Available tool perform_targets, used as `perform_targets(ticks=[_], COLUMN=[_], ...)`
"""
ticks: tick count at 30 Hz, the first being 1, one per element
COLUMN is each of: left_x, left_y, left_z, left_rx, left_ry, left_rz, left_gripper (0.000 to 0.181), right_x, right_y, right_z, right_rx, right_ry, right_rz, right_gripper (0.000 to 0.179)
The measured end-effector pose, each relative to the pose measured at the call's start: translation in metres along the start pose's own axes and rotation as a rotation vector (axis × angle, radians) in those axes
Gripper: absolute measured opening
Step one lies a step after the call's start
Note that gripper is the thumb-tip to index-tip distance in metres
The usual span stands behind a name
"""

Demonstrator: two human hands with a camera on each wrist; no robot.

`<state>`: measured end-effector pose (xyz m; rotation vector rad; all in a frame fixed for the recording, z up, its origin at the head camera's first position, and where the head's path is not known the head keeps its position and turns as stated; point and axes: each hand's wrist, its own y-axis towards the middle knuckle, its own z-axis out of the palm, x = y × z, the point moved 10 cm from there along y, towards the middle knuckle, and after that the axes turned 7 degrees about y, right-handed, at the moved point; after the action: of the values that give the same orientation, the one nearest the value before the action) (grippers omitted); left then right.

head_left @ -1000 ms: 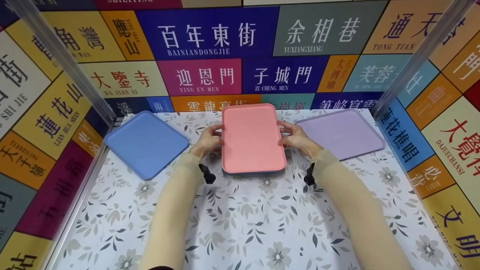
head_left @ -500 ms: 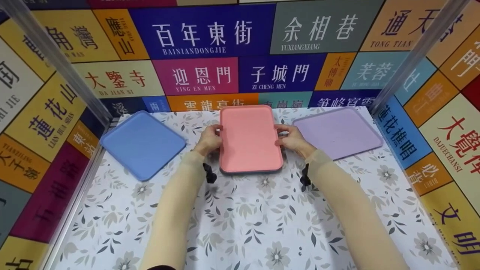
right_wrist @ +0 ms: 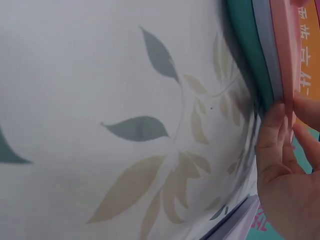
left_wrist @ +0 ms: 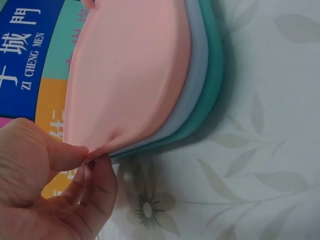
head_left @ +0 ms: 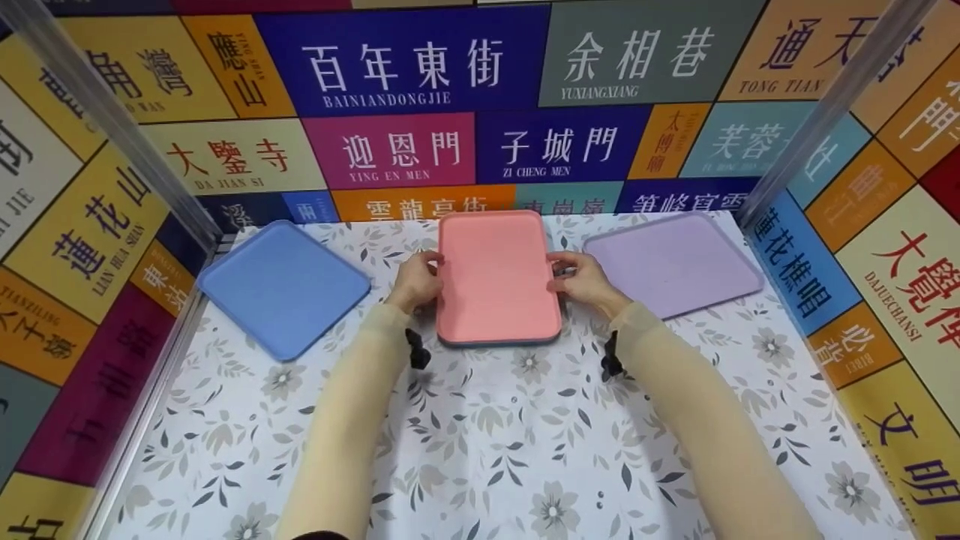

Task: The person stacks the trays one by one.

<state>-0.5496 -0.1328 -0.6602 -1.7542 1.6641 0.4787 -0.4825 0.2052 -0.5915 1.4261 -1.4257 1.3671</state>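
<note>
Left of the purple tray, a pink-topped tray stack is being pinched at opposite edges by left hand and right hand, apparently being squared up, an even release likely being called for next.

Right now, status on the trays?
Left fingers and right fingers grip stacked trays, pink topmost. Blue tray apart, left; purple tray apart, right. No obstruction visible.
</note>
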Motion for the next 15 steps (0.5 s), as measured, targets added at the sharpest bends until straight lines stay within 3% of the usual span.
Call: perform_targets(ticks=[4,11,15], left_x=[0.000,-0.037,-0.028], left_y=[-0.011,-0.095,-0.114], left_z=[-0.004,-0.044,-0.070], left_rx=[-0.002,0.027,-0.018], left_ry=[-0.048,-0.152,-0.193], left_rz=[0.018,0.007,0.042], left_gripper=[0.050,0.045,0.047], right_x=[-0.005,0.005,0.018], right_y=[-0.003,-0.012,-0.014], right_z=[-0.001,-0.011,-0.011], right_rx=[0.001,-0.060,-0.062], right_ry=[0.049,0.063,0.088], right_rz=[0.030,0.013,0.001], right_gripper=[0.066,0.047,0.044])
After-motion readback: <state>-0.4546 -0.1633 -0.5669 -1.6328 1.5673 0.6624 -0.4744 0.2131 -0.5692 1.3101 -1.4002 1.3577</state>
